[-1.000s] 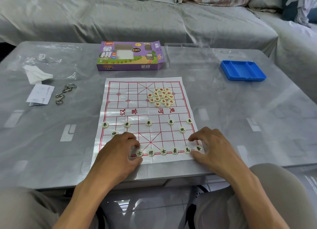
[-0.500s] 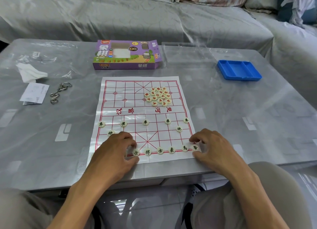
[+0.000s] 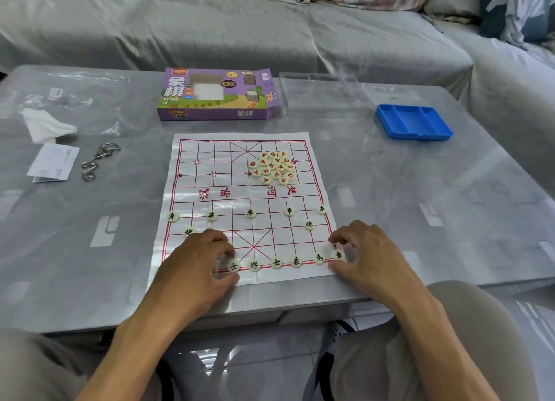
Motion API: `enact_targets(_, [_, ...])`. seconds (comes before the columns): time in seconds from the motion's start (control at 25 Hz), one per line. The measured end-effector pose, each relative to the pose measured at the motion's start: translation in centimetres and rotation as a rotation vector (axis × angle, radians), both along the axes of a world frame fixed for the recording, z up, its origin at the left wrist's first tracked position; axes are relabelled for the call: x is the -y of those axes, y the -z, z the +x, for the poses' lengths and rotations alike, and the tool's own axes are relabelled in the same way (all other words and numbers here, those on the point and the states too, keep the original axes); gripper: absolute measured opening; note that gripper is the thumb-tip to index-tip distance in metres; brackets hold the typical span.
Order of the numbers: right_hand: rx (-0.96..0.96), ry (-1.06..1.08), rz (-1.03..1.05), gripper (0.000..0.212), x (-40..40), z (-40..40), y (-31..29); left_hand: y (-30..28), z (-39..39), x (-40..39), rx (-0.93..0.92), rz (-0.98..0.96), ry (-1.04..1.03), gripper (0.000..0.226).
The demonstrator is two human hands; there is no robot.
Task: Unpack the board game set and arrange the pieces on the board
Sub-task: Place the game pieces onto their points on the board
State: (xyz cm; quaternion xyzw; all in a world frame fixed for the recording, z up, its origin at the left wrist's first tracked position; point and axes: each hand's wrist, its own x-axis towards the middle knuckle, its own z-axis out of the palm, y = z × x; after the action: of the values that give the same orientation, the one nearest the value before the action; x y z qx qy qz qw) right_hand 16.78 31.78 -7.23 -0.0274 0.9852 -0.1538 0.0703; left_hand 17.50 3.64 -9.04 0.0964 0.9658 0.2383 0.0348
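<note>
Left hand (image 3: 196, 268): at the near left corner of the xiangqi board (image 3: 222, 190), fingers curled, thumb and forefinger closed round a pale piece mostly hidden beneath them, just left of a black-lettered advisor piece (image 3: 233, 265).
Right hand (image 3: 365, 255): at the near right corner, fingers curled, thumb and forefinger pinching the black-lettered chariot piece (image 3: 339, 254) on the corner point.
Near row: general, advisor, elephant and horse pieces sit between the hands along the nearest line.
Middle rows: two cannon pieces, then five black soldier pieces (image 3: 250, 213) spaced across the board.
Far half: pile of red-lettered pieces (image 3: 274, 167), clustered right of centre.
Beyond the board: purple xiangqi box (image 3: 214, 95), open at its right end; a blue tray (image 3: 413, 121) well to the right.
Left of table (image 3: 450, 220): metal ring puzzle (image 3: 97, 161), paper slip, crumpled tissue.
</note>
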Motion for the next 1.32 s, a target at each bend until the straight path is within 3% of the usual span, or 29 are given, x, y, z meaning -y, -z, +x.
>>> enact_targets(0.16, [0.000,-0.122,-0.023,0.029,1.3,0.0,0.1,-0.2,0.0,0.1,0.004,-0.002,0.011,0.027])
enact_targets(0.48, [-0.034,-0.124,-0.046,0.029,1.6,-0.1,0.3,-0.7,0.3,0.4,0.019,0.037,0.016,0.026])
enact_targets(0.72, [-0.107,-0.283,-0.018,0.028,4.0,-0.3,1.1,-0.5,0.5,0.6,-0.029,0.039,0.036,0.027])
enact_targets(1.32, [-0.138,-0.315,-0.089,0.020,5.8,-0.5,2.4,0.0,0.4,0.4,-0.036,0.006,0.022,0.018])
